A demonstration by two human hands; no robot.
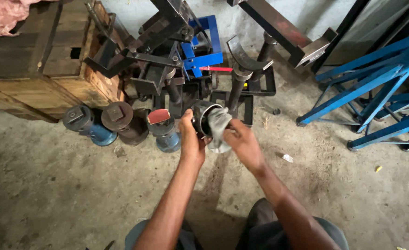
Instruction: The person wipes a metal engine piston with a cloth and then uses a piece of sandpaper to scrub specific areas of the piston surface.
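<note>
My left hand (191, 139) grips a short dark metal cylinder (201, 115) with an open round mouth, held just above the concrete floor. My right hand (244, 143) holds a grey cloth (218, 129) and presses it into and over the cylinder's mouth. Part of the cloth hangs below the cylinder. Both forearms reach forward from my knees at the bottom of the view.
Three blue and rusty jack-like cylinders (121, 122) stand on the floor to the left. Dark steel stands with curved saddles (241, 60) crowd behind the hands. A wooden crate (42, 60) sits at far left, blue metal frames (376, 88) at right.
</note>
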